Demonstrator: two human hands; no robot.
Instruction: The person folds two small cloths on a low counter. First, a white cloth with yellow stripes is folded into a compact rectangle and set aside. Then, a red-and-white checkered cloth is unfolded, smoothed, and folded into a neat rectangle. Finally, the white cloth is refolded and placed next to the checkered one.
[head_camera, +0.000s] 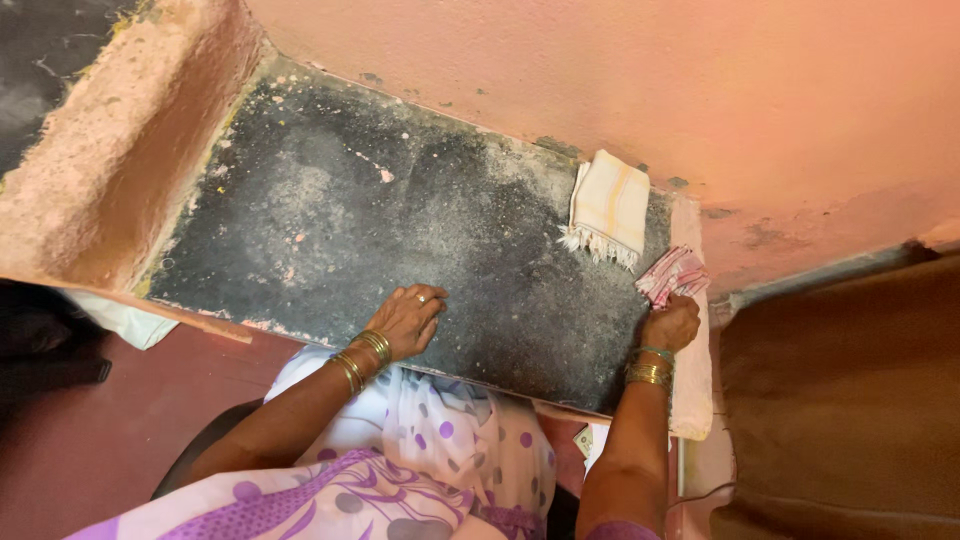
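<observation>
My right hand (671, 322) grips a bunched red-and-white striped cloth (673, 275) at the right end of a dark, dusty stone slab (340, 220). Near the slab's front edge my left hand (408, 319) rests on the stone, fingers loosely curled and holding nothing; it wears a ring, and both wrists carry bangles. A folded cream cloth with faint stripes and a fringe (609, 207) lies on the slab beside the back wall, just left of the striped cloth.
A peach plastered wall (620, 80) backs the slab, and a raised plaster ledge (110, 160) bounds its left side. A brown surface (850, 400) lies to the right. My white garment with purple dots (440, 430) hangs below the slab's front edge.
</observation>
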